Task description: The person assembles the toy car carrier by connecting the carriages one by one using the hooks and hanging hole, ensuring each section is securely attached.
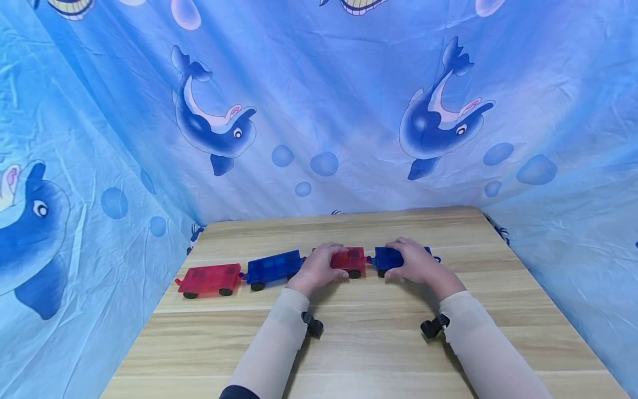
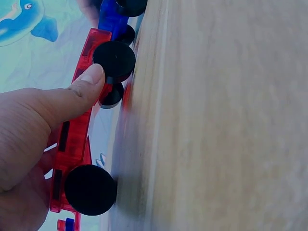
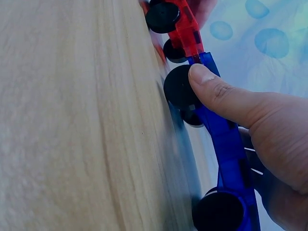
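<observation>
My left hand (image 1: 315,270) grips a translucent red toy train car (image 1: 356,259), fingers across its top. In the left wrist view the thumb presses beside one of its black wheels (image 2: 91,190). The right hand (image 1: 418,266) holds a translucent blue car (image 1: 386,259) the same way; in the right wrist view, its thumb lies against a front wheel (image 3: 179,87). These two cars meet end to end at a small coupling (image 1: 369,260). Behind the left hand, a second blue car (image 1: 273,267) is partly covered by that hand, and its other end meets another red car (image 1: 209,279).
The cars form a row across the far half of a wood-grain table (image 1: 369,343). A blue cloth printed with dolphins (image 1: 329,111) hangs behind the table and along both sides. Small black cameras (image 1: 313,325) are strapped to both wrists.
</observation>
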